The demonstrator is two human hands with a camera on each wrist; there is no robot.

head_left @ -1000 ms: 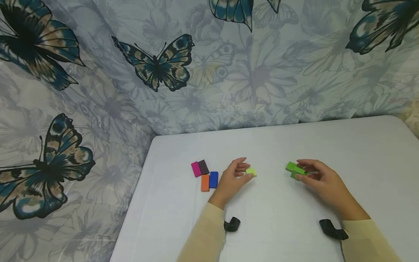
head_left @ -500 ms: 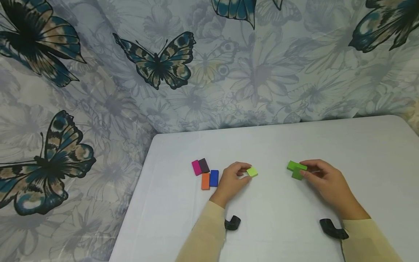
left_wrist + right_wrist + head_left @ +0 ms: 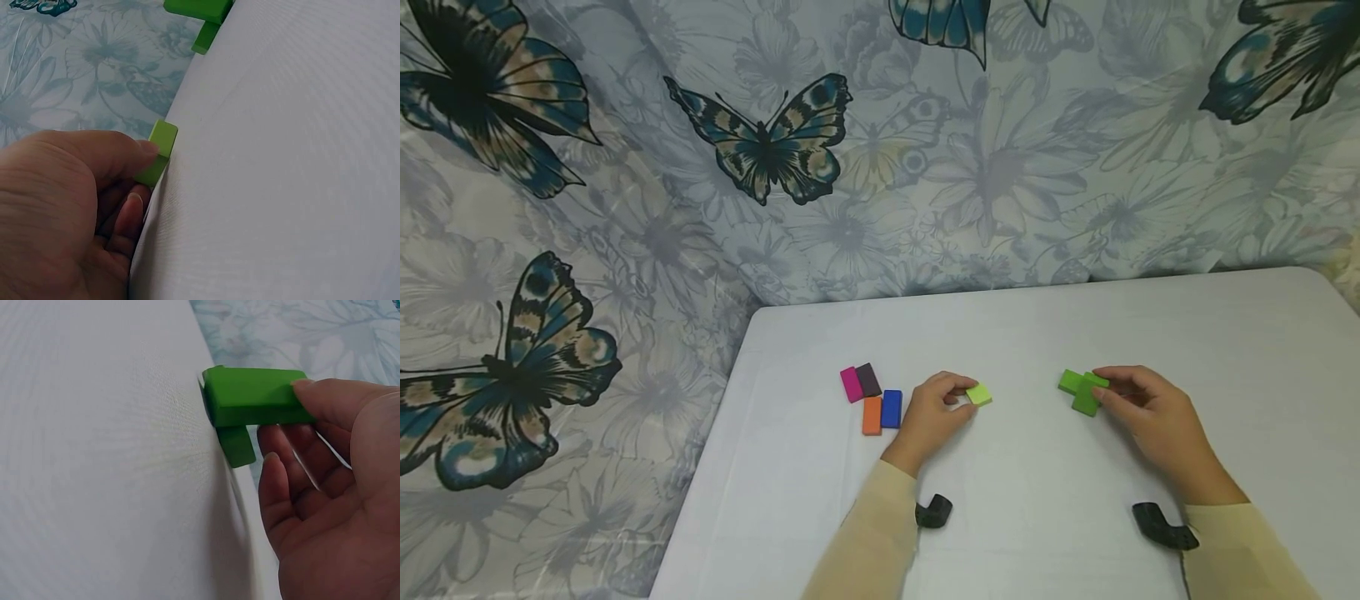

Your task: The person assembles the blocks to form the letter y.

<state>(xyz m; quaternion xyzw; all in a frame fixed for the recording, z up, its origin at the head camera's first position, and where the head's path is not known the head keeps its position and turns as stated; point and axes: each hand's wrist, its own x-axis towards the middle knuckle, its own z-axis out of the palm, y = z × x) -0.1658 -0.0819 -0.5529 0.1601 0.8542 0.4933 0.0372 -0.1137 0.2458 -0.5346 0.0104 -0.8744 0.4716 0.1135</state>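
My left hand [image 3: 931, 417] pinches a small light green block [image 3: 979, 394] between thumb and fingers, close over the white table. In the left wrist view this light green block [image 3: 164, 139] pokes out past the thumb tip. My right hand [image 3: 1150, 417] pinches a darker green block [image 3: 1086, 402] at its right end, thumb on the near side. Another green block [image 3: 1069, 381] lies at its far left, overlapped by the held one in the head view. The right wrist view shows the held green block [image 3: 256, 394] crosswise above the other green block [image 3: 237, 449].
Left of my left hand, a magenta block [image 3: 851, 384], a dark purple block [image 3: 868, 380], an orange block [image 3: 872, 416] and a blue block [image 3: 891, 409] lie grouped on the white table [image 3: 1000, 500]. A butterfly-print cloth [image 3: 880, 208] hangs behind the table.
My right hand has shifted and turned its green block against the other green block. The light green block has turned slightly in my left hand, whose fingers have drawn in around it.
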